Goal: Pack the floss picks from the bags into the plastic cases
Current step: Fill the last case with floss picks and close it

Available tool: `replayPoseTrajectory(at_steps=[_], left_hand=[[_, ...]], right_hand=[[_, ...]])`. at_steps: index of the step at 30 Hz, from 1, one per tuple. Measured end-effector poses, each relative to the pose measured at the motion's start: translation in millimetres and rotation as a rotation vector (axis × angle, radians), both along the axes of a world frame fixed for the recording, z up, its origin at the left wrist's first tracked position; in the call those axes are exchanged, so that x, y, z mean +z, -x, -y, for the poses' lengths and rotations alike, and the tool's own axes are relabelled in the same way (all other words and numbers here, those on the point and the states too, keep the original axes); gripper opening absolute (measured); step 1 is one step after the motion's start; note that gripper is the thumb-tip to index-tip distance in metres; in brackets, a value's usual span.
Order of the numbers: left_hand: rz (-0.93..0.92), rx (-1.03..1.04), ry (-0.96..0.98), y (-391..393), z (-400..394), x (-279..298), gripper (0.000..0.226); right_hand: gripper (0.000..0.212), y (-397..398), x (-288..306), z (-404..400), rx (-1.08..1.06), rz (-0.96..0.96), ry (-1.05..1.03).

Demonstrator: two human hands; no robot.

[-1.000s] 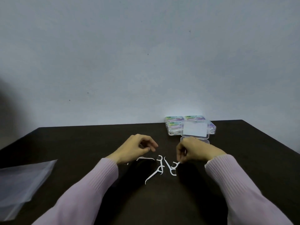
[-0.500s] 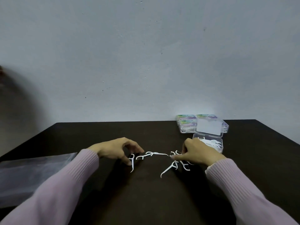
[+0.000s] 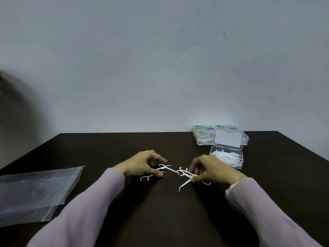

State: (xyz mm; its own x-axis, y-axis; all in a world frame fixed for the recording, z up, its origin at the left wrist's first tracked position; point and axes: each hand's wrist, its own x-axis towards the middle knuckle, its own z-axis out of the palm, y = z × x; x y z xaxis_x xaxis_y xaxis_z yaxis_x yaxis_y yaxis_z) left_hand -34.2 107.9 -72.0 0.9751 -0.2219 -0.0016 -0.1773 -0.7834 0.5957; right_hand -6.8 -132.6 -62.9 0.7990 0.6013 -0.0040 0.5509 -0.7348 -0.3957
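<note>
Loose floss picks [image 3: 181, 172] on dark table [image 3: 124, 148] between both hands, open case [image 3: 227, 158] just beyond; left hand [image 3: 142, 164] curled over one pick, right hand [image 3: 211, 171] pinching a few; risk: thin tangled picks likely snag, slip, scatter in transfer

A plain indoor room is indicated; its exact kind cannot be determined. A dark counter [image 3: 160, 220] is set against a bare, speckled pale wall [image 3: 160, 59]. Closed plastic cases [image 3: 204, 138] are stacked at 1 o'clock; a clear bag [image 3: 35, 189] lies at 9 o'clock.
</note>
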Motion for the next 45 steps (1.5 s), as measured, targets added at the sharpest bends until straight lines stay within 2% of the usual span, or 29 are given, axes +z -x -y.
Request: replayPoseTrajectory(at_steps=[4, 14, 17, 21, 25, 32, 37, 39, 42, 45], left_hand=[[0.030, 0.016, 0.059, -2, 5, 0, 0.032], [0.093, -0.027, 0.028, -2, 11, -2, 0.011], [0.098, -0.031, 0.052, -1, 13, -4, 0.011], [0.083, -0.018, 0.050, 1, 7, 0, 0.028], [0.051, 0.014, -0.003, 2, -5, 6, 0.018], [0.004, -0.015, -0.229, 4, -2, 12, 0.002], [-0.040, -0.078, -0.510, 2, 9, 19, 0.012], [-0.044, -0.106, -0.638, 3, 15, 21, 0.018], [0.046, -0.140, -0.866, 5, 24, 19, 0.027], [0.184, -0.139, -0.940, 7, 26, 14, 0.027]], right_hand=[[0.011, -3, -4, 0, -0.019, 0.001, -0.023], [0.020, -5, 2, 5, -0.017, 0.086, 0.117], [0.019, -3, 5, 12, -0.018, 0.086, 0.111], [0.014, 0, 9, 22, -0.070, 0.169, 0.122], [0.015, 2, 6, 25, -0.178, 0.288, 0.229], [0.031, 5, 7, 14, -0.129, 0.312, 0.262], [0.010, 8, 6, 6, -0.082, 0.252, 0.245], [0.012, 9, 6, 3, -0.078, 0.270, 0.287], [0.019, 8, 3, -1, -0.061, 0.344, 0.409], [0.024, 8, 1, -1, -0.017, 0.407, 0.507]])
